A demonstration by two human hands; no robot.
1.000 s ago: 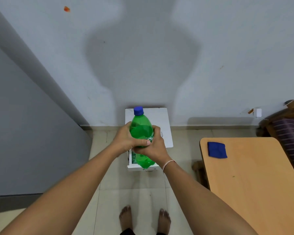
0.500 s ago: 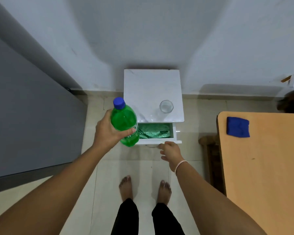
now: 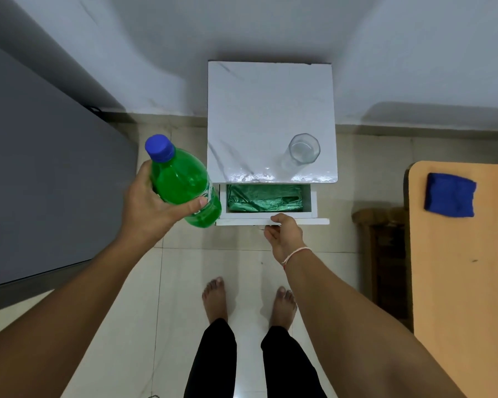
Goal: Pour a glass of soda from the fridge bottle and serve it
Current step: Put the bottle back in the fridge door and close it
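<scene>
Bottle (image 3: 184, 182) custody has passed from two hands to one since a second ago: the left hand (image 3: 153, 205) alone now grasps the green body, cap (image 3: 159, 147) on, held in the air just left of the small white desk (image 3: 270, 116). The right hand (image 3: 282, 232) has dropped to the open drawer's front (image 3: 299, 221), fingers curled at its edge; whether it grips cannot be told. Judgement: the drawer is probably being closed before uncapping. The bottle looks nearly full and sealed. The glass (image 3: 301, 150) stands upright and apparently empty near the desk's front right.
</scene>
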